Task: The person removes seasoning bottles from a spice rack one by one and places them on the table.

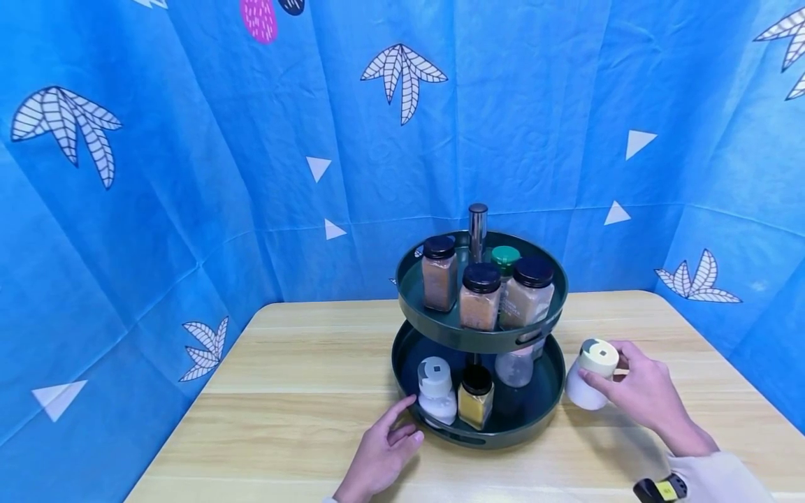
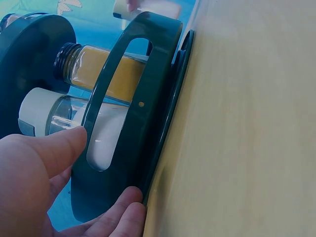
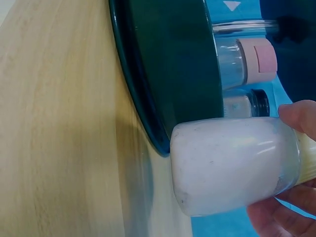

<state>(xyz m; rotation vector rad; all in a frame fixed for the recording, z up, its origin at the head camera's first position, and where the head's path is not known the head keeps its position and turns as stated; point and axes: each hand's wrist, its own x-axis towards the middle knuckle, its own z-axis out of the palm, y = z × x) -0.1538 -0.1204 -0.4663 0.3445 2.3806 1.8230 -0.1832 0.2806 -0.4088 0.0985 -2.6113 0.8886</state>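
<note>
My right hand [image 1: 648, 388] grips a jar of white powder with a cream lid [image 1: 591, 374] by its top, just right of the lower tray of a dark green two-tier turntable rack [image 1: 516, 436]. In the right wrist view the jar's base [image 3: 222, 168] overlaps the tray wall and hangs off the tabletop. My left hand [image 1: 385, 450] is at the lower tray's front left rim, thumb and fingers spread around the wall in the left wrist view, holding nothing. Inside that tray stand a white-lidded jar of white powder [image 1: 437, 391] and a black-lidded jar of yellow powder [image 1: 476, 398].
The upper tray [image 1: 428, 325] bears several spice jars [image 1: 481, 300] with dark lids and one with a green lid [image 1: 505, 258]. A metal post [image 1: 478, 230] rises through it. Another clear jar [image 1: 514, 369] stands at the lower tray's back. Blue cloth [image 1: 390, 161] hangs behind the wooden table [image 1: 302, 391].
</note>
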